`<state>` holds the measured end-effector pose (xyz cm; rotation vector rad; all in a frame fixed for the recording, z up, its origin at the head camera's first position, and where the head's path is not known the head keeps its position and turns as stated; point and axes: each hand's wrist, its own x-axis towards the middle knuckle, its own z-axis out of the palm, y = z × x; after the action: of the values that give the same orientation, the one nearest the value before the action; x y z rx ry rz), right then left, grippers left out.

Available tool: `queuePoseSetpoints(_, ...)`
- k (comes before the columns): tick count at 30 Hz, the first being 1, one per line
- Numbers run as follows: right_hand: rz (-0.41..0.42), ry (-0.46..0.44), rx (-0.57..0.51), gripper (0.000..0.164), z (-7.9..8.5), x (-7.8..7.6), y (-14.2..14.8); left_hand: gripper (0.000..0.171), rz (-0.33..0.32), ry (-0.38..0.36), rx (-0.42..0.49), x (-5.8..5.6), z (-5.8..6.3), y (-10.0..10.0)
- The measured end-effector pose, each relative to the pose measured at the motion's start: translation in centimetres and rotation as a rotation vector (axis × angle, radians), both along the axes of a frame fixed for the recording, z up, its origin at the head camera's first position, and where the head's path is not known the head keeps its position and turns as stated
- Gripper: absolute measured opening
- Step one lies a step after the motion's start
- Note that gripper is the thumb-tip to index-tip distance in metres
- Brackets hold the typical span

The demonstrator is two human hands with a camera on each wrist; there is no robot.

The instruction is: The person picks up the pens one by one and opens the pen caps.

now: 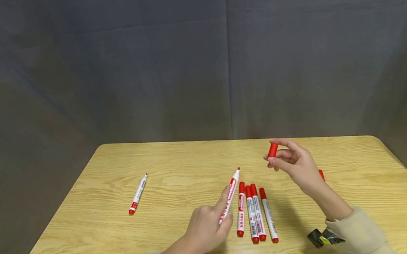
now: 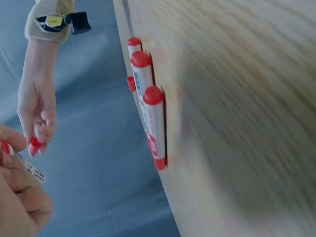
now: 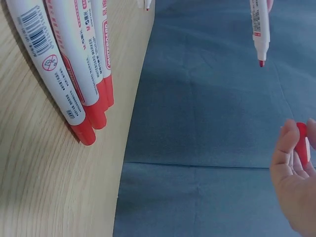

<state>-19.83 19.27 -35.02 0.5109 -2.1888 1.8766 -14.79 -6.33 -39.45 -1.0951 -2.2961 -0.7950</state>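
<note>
My left hand (image 1: 206, 228) holds an uncapped whiteboard marker (image 1: 232, 190), its red tip pointing up and away and the index finger lying along its barrel. To the right and higher, my right hand (image 1: 301, 169) pinches a red marker cap (image 1: 272, 150) between thumb and fingertips. A gap separates the cap from the marker's tip. In the right wrist view the same cap (image 3: 301, 143) shows between the fingers, with the bare tip of the held marker (image 3: 260, 34) above it. Several capped red markers (image 1: 252, 215) lie side by side on the table just right of my left hand.
A second uncapped marker (image 1: 138, 194) lies alone on the left of the wooden table (image 1: 87, 247). Another red cap (image 1: 321, 174) stands beyond my right wrist, partly hidden by it. Grey cloth (image 1: 164, 71) hangs behind the table's far edge.
</note>
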Motion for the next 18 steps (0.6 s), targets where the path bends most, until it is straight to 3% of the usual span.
queuePoseSetpoints(7, 0.035, -0.029, -0.015, 0.047, -0.2, 0.3, 0.4, 0.054, 0.057, 0.008, 0.028, -0.6, -0.1, -1.2)
queuePoseSetpoints(18, -0.018, -0.053, 0.063, 0.055, 0.4, 1.4, 1.0, 0.051, 0.131, -0.021, 0.083, -1.4, 0.0, -3.6)
